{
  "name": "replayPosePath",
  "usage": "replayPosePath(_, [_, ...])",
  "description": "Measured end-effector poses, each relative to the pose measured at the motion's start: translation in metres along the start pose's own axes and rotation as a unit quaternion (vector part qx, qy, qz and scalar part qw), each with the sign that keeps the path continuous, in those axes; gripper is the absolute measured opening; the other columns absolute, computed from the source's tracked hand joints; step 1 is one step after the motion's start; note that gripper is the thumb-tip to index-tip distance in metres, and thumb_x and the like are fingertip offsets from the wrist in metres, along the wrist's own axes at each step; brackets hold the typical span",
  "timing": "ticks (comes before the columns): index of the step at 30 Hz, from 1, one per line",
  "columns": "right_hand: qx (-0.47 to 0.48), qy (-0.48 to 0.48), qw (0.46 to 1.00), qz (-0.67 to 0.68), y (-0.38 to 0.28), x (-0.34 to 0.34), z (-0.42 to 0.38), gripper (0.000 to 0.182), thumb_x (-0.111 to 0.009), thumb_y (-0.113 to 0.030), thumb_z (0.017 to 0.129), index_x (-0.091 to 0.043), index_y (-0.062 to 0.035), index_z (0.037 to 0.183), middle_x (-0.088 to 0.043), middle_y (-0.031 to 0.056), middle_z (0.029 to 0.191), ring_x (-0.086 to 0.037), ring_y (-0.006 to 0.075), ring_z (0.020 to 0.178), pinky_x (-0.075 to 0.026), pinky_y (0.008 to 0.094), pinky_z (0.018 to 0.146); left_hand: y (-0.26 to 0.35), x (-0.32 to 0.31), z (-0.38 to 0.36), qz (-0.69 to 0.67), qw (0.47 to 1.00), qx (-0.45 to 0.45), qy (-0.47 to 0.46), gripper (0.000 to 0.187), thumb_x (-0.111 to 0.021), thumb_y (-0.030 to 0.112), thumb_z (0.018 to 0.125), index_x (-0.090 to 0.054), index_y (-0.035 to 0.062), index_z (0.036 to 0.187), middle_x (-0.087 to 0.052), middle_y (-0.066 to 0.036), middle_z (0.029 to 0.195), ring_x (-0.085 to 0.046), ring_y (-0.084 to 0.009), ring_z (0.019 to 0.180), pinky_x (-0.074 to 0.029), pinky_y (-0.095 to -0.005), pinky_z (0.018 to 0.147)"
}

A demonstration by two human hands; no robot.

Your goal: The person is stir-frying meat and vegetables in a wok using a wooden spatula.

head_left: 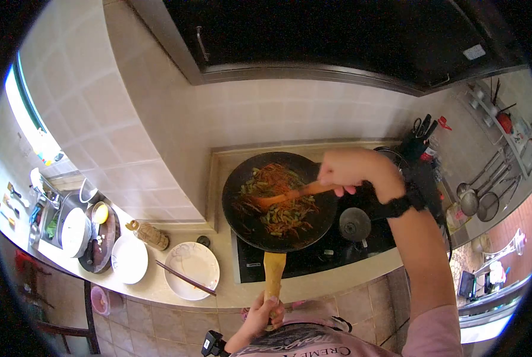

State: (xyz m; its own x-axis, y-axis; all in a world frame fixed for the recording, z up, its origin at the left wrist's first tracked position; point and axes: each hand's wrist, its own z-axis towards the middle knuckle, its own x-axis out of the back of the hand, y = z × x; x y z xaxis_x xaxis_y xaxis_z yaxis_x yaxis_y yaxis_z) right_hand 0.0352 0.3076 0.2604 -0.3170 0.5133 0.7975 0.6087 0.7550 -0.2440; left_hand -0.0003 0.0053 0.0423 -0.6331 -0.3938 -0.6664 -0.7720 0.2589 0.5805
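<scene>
A dark wok [237, 229] sits on the black glass hob, its wooden handle [273, 271] pointing toward me. My left hand [262, 315] is closed around the lower end of that handle. Above the right side of the wok, my right hand [344, 169] grips a wooden spatula [304, 191]. The spatula's blade reaches into the shredded vegetables [284, 215], orange and green strips spread over the wok's bottom. Part of the blade is hidden among the strips.
A bowl [192, 271] with chopsticks [185, 278] across it, a white bowl [129, 260] and a jar [151, 234] stand left on the counter. Right of the wok lies the second burner [354, 224]. Ladles and strainers [469, 202] hang on the right wall; dark cupboards [331, 41] overhang the hob.
</scene>
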Motion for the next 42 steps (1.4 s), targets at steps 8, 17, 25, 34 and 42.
replayPosePath(8, [0.020, -0.065, 0.995, 0.071, 0.024, -0.009, -0.017, 0.024, -0.045, -0.018, 0.082, -0.060, -0.0021, 0.073, -0.060, 0.0033, 0.060, -0.049, 0.0084, 0.040, -0.038, 0.0242, 0.038, -0.004, 0.001, -0.001, -0.023, 1.000, 0.003, -0.010, 0.024, -0.039, 0.018, 0.089, -0.034, 0.0094, 0.111, -0.041, -0.005, 0.066, -0.038, -0.0119, 0.045, -0.036, -0.0258, 0.042])
replayPosePath(17, [0.064, 0.175, 0.970, 0.154, 0.054, -0.076, -0.020, 0.022, -0.054, -0.017, 0.080, -0.062, -0.0047, 0.096, -0.059, 0.0090, 0.061, -0.053, 0.0172, 0.047, -0.041, 0.0277, 0.045, 0.001, 0.004, -0.003, -0.006, 1.000, 0.009, -0.007, 0.028, -0.040, 0.019, 0.088, -0.034, 0.0107, 0.114, -0.040, -0.004, 0.066, -0.037, -0.0114, 0.046, -0.035, -0.0260, 0.042])
replayPosePath(25, [0.066, 0.336, 0.938, 0.050, 0.057, -0.130, -0.008, 0.029, -0.059, -0.020, 0.076, -0.061, -0.0120, 0.103, -0.052, 0.0118, 0.072, -0.052, 0.0285, 0.067, -0.042, 0.0357, 0.060, 0.006, -0.004, -0.009, -0.016, 0.999, 0.028, 0.028, 0.029, -0.040, 0.018, 0.087, -0.034, 0.0111, 0.115, -0.040, -0.004, 0.066, -0.036, -0.0112, 0.045, -0.034, -0.0257, 0.043])
replayPosePath(34, [0.033, 0.274, 0.961, 0.034, 0.049, -0.145, -0.002, 0.030, -0.057, -0.023, 0.079, -0.059, -0.0153, 0.108, -0.051, 0.0107, 0.078, -0.052, 0.0281, 0.071, -0.042, 0.0375, 0.063, 0.004, -0.007, -0.007, 0.014, 0.998, 0.018, 0.061, 0.030, -0.041, 0.017, 0.085, -0.036, 0.0101, 0.114, -0.041, -0.004, 0.066, -0.036, -0.0115, 0.045, -0.032, -0.0253, 0.042])
replayPosePath(42, [0.033, 0.249, 0.968, 0.009, 0.074, -0.143, -0.030, 0.027, -0.057, -0.022, 0.076, -0.061, -0.0199, 0.103, -0.056, 0.0159, 0.081, -0.058, 0.0327, 0.073, -0.047, 0.0429, 0.066, 0.001, -0.005, -0.006, -0.006, 0.999, 0.011, 0.040, 0.035, -0.040, 0.018, 0.086, -0.036, 0.0106, 0.120, -0.041, -0.006, 0.066, -0.036, -0.0126, 0.045, -0.032, -0.0258, 0.040])
